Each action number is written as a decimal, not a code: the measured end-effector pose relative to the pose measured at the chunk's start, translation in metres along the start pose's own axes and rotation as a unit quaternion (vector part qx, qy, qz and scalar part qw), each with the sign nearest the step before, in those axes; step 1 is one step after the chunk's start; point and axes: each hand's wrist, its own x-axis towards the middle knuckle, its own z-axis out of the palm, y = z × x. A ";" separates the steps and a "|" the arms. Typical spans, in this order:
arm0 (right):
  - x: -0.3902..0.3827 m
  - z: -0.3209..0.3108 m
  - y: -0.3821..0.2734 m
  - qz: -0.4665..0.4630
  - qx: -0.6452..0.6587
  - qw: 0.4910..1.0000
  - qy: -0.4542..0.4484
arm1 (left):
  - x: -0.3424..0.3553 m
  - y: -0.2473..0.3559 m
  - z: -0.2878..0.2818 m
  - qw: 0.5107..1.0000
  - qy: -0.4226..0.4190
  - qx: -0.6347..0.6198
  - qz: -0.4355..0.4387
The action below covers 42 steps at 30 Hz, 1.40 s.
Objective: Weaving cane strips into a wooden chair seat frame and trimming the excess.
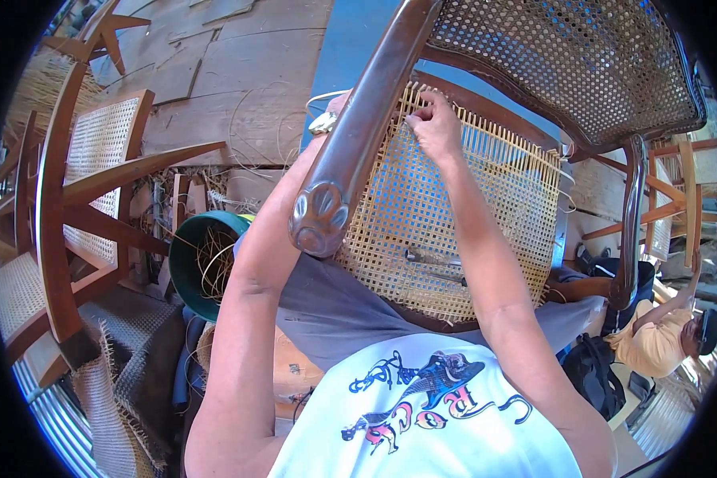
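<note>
Cane seat (418,211) beneath the right hand (436,129)

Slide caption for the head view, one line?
Right hand over the far-left corner of a woven cane armchair seat; left hand partly hidden behind the dark wooden armrest.
</note>
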 end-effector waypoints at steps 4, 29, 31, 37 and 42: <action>0.000 0.008 0.003 -0.017 0.029 0.999 0.017 | 0.000 0.003 0.004 0.996 0.031 -0.079 -0.020; -0.072 -0.022 0.023 -0.085 -0.033 0.995 0.046 | -0.031 0.016 -0.062 0.901 0.104 -0.371 -0.198; -0.076 -0.019 0.023 -0.144 -0.067 0.986 0.059 | -0.026 0.006 -0.056 0.982 0.005 -0.117 -0.149; -0.081 -0.020 0.025 -0.192 -0.135 0.969 0.075 | -0.041 0.015 -0.027 0.981 0.103 -0.151 -0.062; -0.086 -0.015 0.028 -0.222 -0.093 0.969 0.060 | -0.043 0.001 -0.032 0.979 0.086 -0.155 -0.098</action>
